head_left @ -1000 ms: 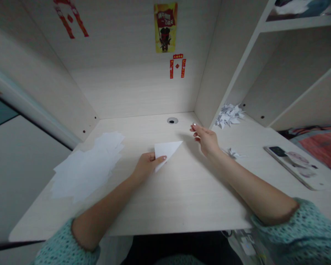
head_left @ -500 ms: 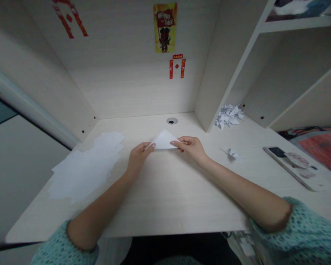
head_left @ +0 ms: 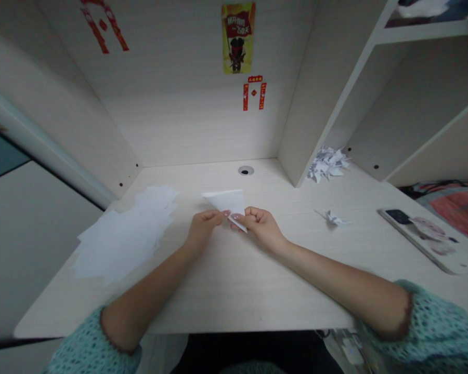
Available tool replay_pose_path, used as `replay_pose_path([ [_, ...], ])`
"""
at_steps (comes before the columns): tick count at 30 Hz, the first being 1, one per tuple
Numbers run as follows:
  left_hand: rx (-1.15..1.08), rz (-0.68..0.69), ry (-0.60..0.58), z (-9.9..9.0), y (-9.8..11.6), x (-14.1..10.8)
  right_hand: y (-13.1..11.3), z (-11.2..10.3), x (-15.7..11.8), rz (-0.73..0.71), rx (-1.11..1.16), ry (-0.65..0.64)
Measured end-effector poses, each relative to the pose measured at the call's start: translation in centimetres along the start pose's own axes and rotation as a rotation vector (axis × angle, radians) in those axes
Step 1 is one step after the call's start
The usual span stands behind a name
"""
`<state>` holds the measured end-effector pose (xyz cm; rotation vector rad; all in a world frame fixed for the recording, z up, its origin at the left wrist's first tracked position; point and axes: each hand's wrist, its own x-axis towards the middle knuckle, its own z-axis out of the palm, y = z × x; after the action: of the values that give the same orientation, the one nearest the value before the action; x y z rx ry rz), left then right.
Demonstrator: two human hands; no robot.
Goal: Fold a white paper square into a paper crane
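Between my two hands is a folded sheet of white paper (head_left: pixel 226 199), its broad part pointing away from me and a narrow folded edge near my fingers. My left hand (head_left: pixel 205 227) pinches the paper's near left edge between thumb and finger. On the other side, my right hand (head_left: pixel 262 226) grips the near right edge, thumb on top, fingers curled beneath. Both thumbs almost meet at the fold. To the right, apart from my hands, lies a small folded paper crane (head_left: pixel 334 218).
Loose white paper sheets (head_left: pixel 125 236) spread over the desk's left side. A heap of folded paper pieces (head_left: pixel 327 163) sits by the upright divider (head_left: pixel 327 98) at the back right. A phone (head_left: pixel 427 240) lies at the right. The desk's front edge (head_left: pixel 234 331) is close to me.
The folded paper has turned, so its peak no longer points away from me. Both hands have come closer together and nearer to me, their thumbs now at one folded edge.
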<state>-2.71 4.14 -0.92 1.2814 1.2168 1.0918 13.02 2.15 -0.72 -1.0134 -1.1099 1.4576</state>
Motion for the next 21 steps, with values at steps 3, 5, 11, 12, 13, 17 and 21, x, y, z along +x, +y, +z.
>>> replay_pose_path([
  [3,-0.144,-0.045,-0.058,-0.3,0.2,0.4,0.2,-0.3,0.3,-0.022,-0.081,-0.034],
  [5,-0.23,-0.077,-0.021,-0.6,0.4,0.7,0.2,-0.5,0.4,-0.032,-0.117,-0.054],
  [11,-0.365,-0.107,0.156,-1.8,1.0,1.6,0.1,-0.7,0.4,-0.035,-0.141,-0.101],
  [12,-0.39,-0.116,0.181,-2.1,1.0,1.7,0.2,-0.7,0.4,-0.033,-0.138,-0.104],
  [13,-0.419,-0.127,0.216,-2.4,1.0,1.9,0.3,-0.7,0.4,-0.027,-0.138,-0.107],
  [17,-0.494,-0.137,0.405,-3.7,0.9,3.0,1.0,-0.8,0.5,0.027,-0.146,-0.135],
  [21,-0.368,-0.019,0.423,-3.8,0.3,3.3,1.2,-1.2,0.9,0.008,-0.072,-0.081],
])
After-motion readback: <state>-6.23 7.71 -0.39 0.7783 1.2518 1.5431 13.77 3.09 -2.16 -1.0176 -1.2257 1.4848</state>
